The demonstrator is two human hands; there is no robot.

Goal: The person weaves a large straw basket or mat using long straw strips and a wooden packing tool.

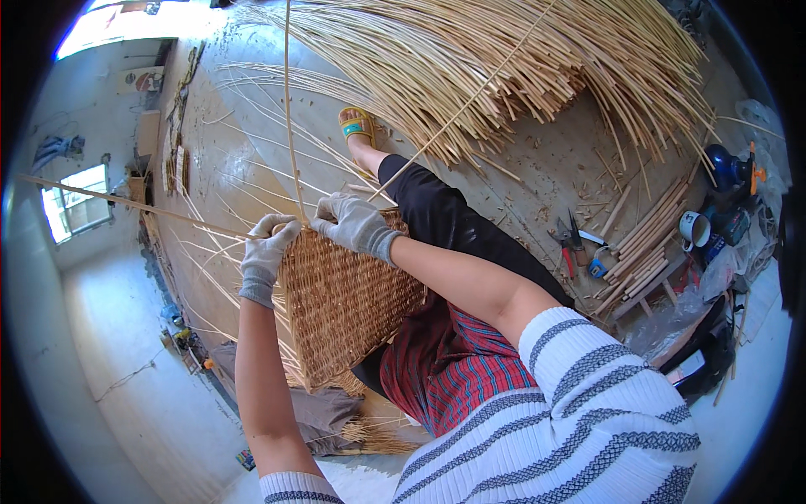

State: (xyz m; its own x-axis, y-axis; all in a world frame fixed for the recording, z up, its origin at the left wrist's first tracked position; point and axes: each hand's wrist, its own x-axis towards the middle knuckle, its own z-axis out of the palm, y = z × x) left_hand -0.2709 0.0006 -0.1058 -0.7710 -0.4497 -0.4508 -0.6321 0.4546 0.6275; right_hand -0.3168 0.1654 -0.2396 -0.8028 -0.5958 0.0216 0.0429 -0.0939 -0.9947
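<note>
1. Hands at the rim: from my remote seat I see the left hand (267,245), in a grey work glove, curled shut around a thin pale cane strand (290,109) at the top corner of the flat tan woven wicker panel (344,294).
2. The right hand (353,223), gloved alike, lies just beside it, fingers bent down over the panel's upper edge and pressing the weave; whether it pinches a strand I cannot tell.
3. The strand's long axis runs almost straight up and away from the left hand, which is the nearer hand to it.
4. The panel leans on the person's lap, above the red plaid cloth (453,370).
5. Beyond lies a large heap of loose pale cane rods (504,59) on the floor; red-handled pliers (571,244) sit well apart, to the right.
</note>
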